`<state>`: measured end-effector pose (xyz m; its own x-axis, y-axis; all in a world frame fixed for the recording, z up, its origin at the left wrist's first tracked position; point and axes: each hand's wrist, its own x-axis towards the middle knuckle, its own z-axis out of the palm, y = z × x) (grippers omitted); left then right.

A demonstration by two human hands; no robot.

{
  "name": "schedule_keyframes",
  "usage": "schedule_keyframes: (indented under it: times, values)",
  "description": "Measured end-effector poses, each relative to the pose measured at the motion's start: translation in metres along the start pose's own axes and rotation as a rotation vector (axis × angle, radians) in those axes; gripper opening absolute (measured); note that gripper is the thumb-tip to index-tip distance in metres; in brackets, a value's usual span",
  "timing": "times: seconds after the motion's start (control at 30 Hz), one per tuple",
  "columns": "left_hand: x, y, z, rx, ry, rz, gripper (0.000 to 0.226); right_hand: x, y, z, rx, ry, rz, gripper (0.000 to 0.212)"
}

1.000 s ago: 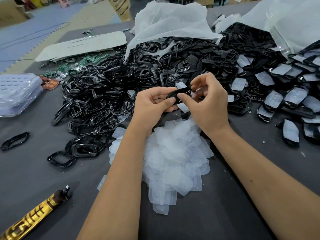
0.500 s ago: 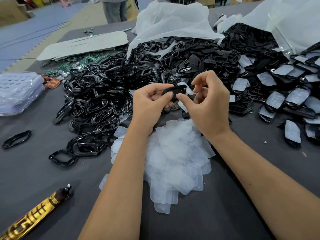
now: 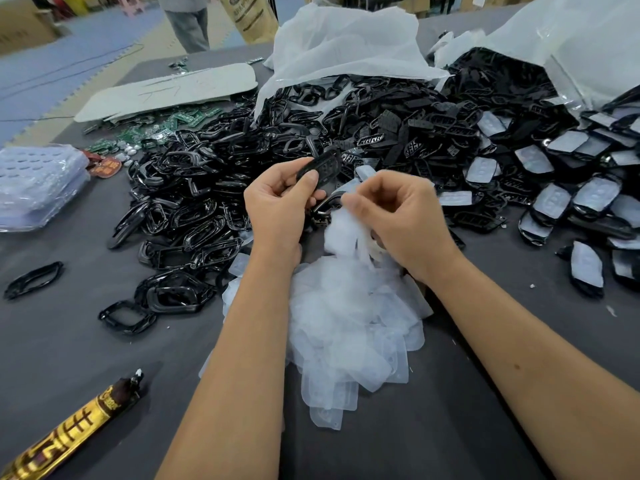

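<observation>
Fingers (image 3: 306, 180) of the left hand (image 3: 277, 209) clamp 1 black shell (image 3: 323, 166) mid-frame while the blurred right hand (image 3: 398, 213) seems to pinch peeled film (image 3: 346, 216), probably dropped next on the pile (image 3: 346, 323) below.

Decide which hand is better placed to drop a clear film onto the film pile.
Right. The right hand is over the film pile, apparently pinching a clear film, though it is blurred; the left hand is busy gripping a black shell.
</observation>
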<state>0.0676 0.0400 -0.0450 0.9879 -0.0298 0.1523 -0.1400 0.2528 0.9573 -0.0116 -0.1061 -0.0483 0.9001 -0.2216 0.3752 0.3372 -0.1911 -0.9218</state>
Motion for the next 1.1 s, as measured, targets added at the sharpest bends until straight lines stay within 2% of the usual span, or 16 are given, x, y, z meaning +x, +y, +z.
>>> schedule_keyframes:
  times: [0.1, 0.23, 0.27, 0.4, 0.5, 0.6, 0.7, 0.77, 0.9, 1.1]
  values:
    - [0.0, 0.0, 0.0, 0.003, 0.014, 0.002, 0.02, 0.001, -0.002, -0.005, 0.143, 0.1, 0.075, 0.022]
    - [0.002, 0.0, -0.001, -0.016, 0.047, -0.018, 0.023, 0.005, -0.006, -0.002, 0.428, 0.06, 0.283, 0.018]
    - [0.002, 0.001, -0.001, -0.029, 0.058, -0.025, 0.023, 0.004, -0.006, -0.003, 0.403, 0.039, 0.286, 0.019]
    - [0.003, 0.002, -0.003, -0.097, 0.134, -0.044, 0.021, -0.003, 0.0, 0.002, -0.034, -0.062, 0.078, 0.03]
    - [0.004, 0.004, -0.005, -0.154, 0.196, -0.056, 0.019, -0.004, 0.0, 0.007, -0.159, -0.152, 0.028, 0.024]
    - [0.004, 0.005, -0.006, -0.146, 0.243, -0.022, 0.019, -0.003, 0.002, 0.008, -0.298, -0.222, -0.038, 0.031]
    - [0.002, 0.007, -0.004, -0.074, 0.256, 0.066, 0.019, -0.004, 0.003, 0.012, -0.432, -0.194, -0.136, 0.01]
    - [0.0, 0.007, -0.003, -0.009, 0.271, 0.145, 0.018, -0.004, 0.003, 0.013, -0.442, -0.164, -0.114, 0.015]
    - [-0.001, 0.006, -0.001, 0.074, 0.313, 0.266, 0.016, -0.005, -0.002, 0.016, -0.427, -0.112, -0.092, 0.044]
    - [0.002, 0.002, -0.003, 0.101, 0.286, 0.207, 0.015, -0.008, -0.007, 0.014, -0.245, -0.047, -0.061, 0.042]
